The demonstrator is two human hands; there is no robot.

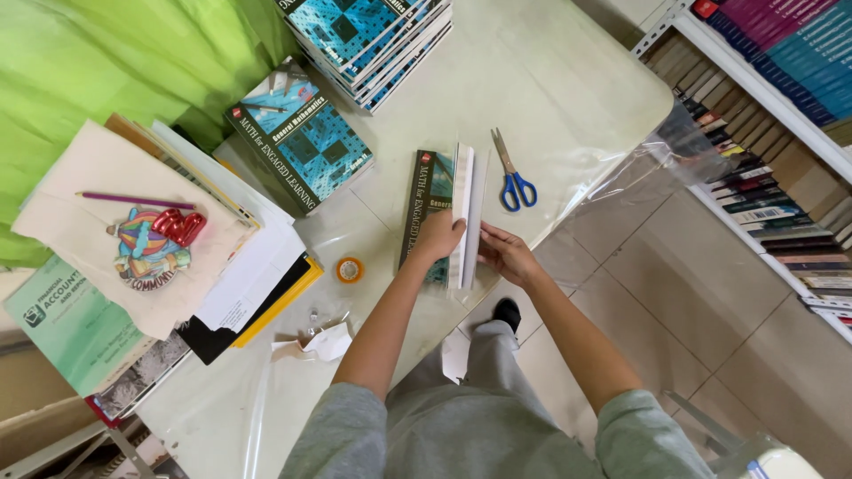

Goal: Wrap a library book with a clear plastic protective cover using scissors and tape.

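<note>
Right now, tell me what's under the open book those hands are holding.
Under the open book lies a clear plastic sheet over the white table. Left hand and right hand hold it; anything directly beneath is covered.

Blue-handled scissors [513, 177] lie just beyond the hands; a tape roll [349, 269] sits left of them (near crumpled paper [321, 341]), with stacked books [377, 40] farther off.
</note>
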